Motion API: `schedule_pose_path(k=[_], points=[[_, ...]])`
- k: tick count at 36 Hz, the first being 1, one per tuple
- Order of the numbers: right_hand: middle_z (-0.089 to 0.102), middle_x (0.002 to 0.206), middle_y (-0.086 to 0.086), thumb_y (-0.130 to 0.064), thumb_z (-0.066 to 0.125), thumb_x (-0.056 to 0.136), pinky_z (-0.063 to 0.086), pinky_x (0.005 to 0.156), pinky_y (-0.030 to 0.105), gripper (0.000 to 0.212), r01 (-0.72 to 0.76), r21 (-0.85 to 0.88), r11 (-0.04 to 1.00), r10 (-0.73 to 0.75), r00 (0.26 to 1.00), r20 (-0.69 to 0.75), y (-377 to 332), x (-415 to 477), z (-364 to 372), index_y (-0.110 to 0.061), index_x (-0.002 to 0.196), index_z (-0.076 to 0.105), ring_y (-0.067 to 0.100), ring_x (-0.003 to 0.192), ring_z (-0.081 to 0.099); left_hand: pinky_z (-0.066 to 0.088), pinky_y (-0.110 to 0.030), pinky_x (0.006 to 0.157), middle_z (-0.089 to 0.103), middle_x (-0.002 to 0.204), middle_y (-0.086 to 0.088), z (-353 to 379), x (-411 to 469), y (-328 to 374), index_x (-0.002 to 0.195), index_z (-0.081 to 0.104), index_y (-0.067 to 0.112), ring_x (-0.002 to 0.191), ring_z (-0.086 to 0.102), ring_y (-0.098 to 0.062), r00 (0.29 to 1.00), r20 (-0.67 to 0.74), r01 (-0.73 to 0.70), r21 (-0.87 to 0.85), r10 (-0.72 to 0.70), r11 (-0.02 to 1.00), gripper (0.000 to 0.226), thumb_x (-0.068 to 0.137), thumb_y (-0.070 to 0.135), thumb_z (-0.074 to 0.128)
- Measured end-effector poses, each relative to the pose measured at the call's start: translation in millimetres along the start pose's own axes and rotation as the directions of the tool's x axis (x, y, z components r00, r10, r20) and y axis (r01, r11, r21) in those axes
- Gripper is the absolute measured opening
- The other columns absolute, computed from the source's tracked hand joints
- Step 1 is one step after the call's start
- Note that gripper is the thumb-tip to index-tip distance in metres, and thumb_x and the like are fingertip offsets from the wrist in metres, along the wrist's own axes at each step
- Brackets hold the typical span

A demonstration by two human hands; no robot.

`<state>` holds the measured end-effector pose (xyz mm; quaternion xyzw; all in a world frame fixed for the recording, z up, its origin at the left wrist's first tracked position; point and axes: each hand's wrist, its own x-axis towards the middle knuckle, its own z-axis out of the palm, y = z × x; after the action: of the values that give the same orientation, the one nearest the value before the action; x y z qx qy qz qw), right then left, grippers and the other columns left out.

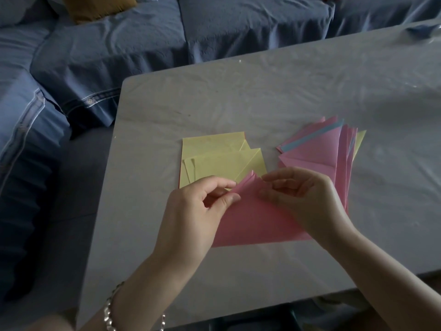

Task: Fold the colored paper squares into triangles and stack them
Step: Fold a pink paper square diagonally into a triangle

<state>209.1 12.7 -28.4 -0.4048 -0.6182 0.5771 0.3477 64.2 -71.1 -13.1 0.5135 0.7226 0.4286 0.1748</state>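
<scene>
- The blue sofa (119, 56) runs along behind the far and left edges of the bench, with a mustard cushion (95, 5) at its back.
- The bench (262, 96) has a pale, wrinkled cover. All the paper lies in its middle part, toward the near edge.
- The stack of folded triangles (317, 149) lies right of the middle. It is mostly pink, with a blue edge and a yellow edge showing, and it is a little fanned out.
- The yellow squares (214, 149) lie flat left of that stack, apart from it, as a loose pile.
- The pink sheet (250, 223) is the one in work, nearest to the person. Its long straight edge runs left to right along the near side, and its point is turned away, toward the far edge, where the two layers stand a little open.
- The left grip (191, 211) pinches the sheet narrowly between thumb and fingers, just left of that point. There is a bracelet (108, 311) on this wrist.
- The right grip (305, 199) pinches just right of the same point.
- I judge the corners are being matched before creasing. The stack lies just behind the right grip, so that hand is the nearer one to lay the triangle there.
</scene>
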Motion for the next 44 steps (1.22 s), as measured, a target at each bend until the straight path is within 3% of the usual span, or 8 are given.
schedule_pose_path(k=[11,15,19,26,30,34,38,44], points=[[0.065,0.055,-0.013,0.002,0.075,0.065,0.047,0.055,0.008,0.023,-0.015,0.039,0.999,0.015,1.000,0.000,0.9,-1.9,0.1,-0.018,0.071,0.067,-0.004,0.051,0.057,0.042,0.000,0.069,0.058,0.074,0.033,0.9,-2.5,4.2,0.096,0.073,0.017,0.078,0.061,0.013,0.998,0.036,-0.043,0.030,0.042,0.999,0.020,0.076,0.016,0.072],[0.064,0.055,-0.011,0.001,0.076,0.064,0.047,0.054,0.010,0.021,-0.014,0.041,0.999,0.014,1.000,0.002,0.5,-2.7,-1.0,-0.017,0.071,0.068,-0.004,0.050,0.055,0.045,-0.004,0.074,0.065,0.084,0.018,1.6,-4.3,4.9,0.098,0.073,0.015,0.087,0.061,0.006,0.995,0.020,-0.098,0.060,0.097,0.993,0.021,0.077,0.016,0.071],[0.065,0.055,-0.009,-0.001,0.077,0.063,0.050,0.056,0.012,0.021,-0.012,0.023,1.000,0.012,1.000,0.000,1.4,-3.2,-2.3,-0.018,0.072,0.068,-0.001,0.051,0.056,0.047,-0.008,0.069,0.067,0.082,0.011,3.3,-5.6,3.5,0.099,0.072,0.012,0.082,0.061,-0.001,0.991,0.023,-0.133,0.097,0.131,0.986,0.027,0.072,0.018,0.074],[0.065,0.058,-0.007,-0.008,0.076,0.062,0.050,0.059,0.013,0.017,0.020,0.007,1.000,-0.021,1.000,0.010,-0.5,-3.9,-2.6,-0.020,0.071,0.069,0.000,0.053,0.058,0.043,-0.002,0.072,0.060,0.082,0.025,4.0,-4.9,4.6,0.099,0.072,0.015,0.086,0.061,0.003,0.994,-0.003,-0.110,0.053,0.111,0.992,0.026,0.073,0.013,0.073],[0.070,0.067,-0.007,-0.026,0.073,0.058,0.050,0.062,0.011,0.012,0.038,-0.015,0.999,-0.038,0.999,-0.014,-3.0,-5.9,-1.5,-0.027,0.070,0.071,0.000,0.058,0.062,0.047,-0.007,0.075,0.062,0.084,0.024,4.4,-4.5,4.4,0.101,0.072,0.020,0.085,0.062,0.004,0.996,0.005,-0.093,0.027,0.093,0.995,0.027,0.075,0.012,0.072],[0.069,0.067,-0.016,-0.010,0.075,0.068,0.047,0.061,0.007,0.020,0.051,-0.072,0.996,-0.053,0.998,-0.024,-1.7,-5.3,-1.5,-0.028,0.072,0.071,-0.005,0.060,0.061,0.045,-0.004,0.075,0.061,0.084,0.025,3.6,-4.3,4.9,0.098,0.073,0.018,0.089,0.061,0.005,0.995,0.000,-0.104,0.033,0.105,0.994,0.023,0.075,0.011,0.072],[0.068,0.067,-0.021,-0.008,0.074,0.070,0.047,0.062,0.006,0.020,0.052,-0.090,0.995,-0.053,0.998,-0.015,-2.7,-5.8,-1.2,-0.027,0.074,0.071,-0.007,0.062,0.062,0.044,-0.004,0.074,0.061,0.084,0.025,3.9,-5.2,2.8,0.098,0.073,0.017,0.088,0.061,0.005,0.996,0.001,-0.088,0.020,0.088,0.996,0.023,0.076,0.011,0.072],[0.068,0.067,-0.024,-0.008,0.072,0.072,0.046,0.062,0.005,0.020,0.041,-0.071,0.997,-0.042,0.999,-0.010,-4.3,-6.3,0.9,-0.028,0.073,0.071,-0.009,0.064,0.063,0.048,-0.013,0.070,0.070,0.082,0.007,5.4,-6.0,-0.7,0.101,0.072,0.016,0.081,0.062,-0.002,0.994,0.012,-0.106,0.034,0.106,0.994,0.022,0.079,0.014,0.069]])
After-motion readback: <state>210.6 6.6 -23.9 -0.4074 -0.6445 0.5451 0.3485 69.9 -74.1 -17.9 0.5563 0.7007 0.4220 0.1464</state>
